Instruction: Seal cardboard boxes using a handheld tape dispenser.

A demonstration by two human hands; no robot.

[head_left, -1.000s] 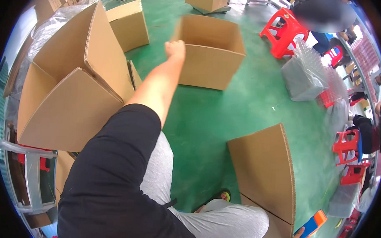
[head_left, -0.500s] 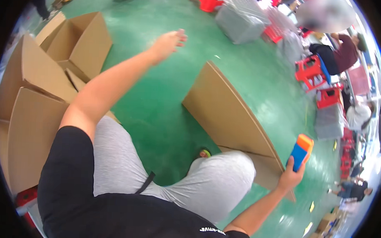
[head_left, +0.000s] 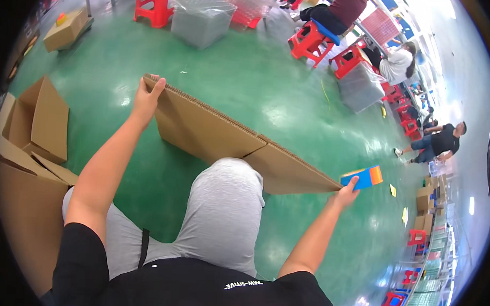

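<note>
Two hands are seen at the two ends of one long flattened cardboard box (head_left: 224,139), which stands on its edge on the green floor (head_left: 268,94), just in front of the person's knee in grey trousers (head_left: 221,206). The left hand (head_left: 146,100) is closed over the upper far corner of the flattened cardboard box, with the fingers folded over its top edge. The right hand (head_left: 347,193) is closed around a blue and orange tape dispenser (head_left: 363,177), which is held just beside the near end of the box; whether it touches the cardboard cannot be told. The box is tilted a little and a fold line is visible near its middle.

At the left edge of the floor, several other cardboard boxes (head_left: 38,119) are standing open or lying flat, well apart from the held one. One small closed carton (head_left: 67,29) is placed at the far left corner of the floor. Behind the held box, red plastic stools (head_left: 313,39) and clear plastic bins (head_left: 198,22) are seen, and another bin (head_left: 363,87) is near a seated person in white (head_left: 396,61). A standing person in dark clothes (head_left: 442,141) is at the right side.
</note>
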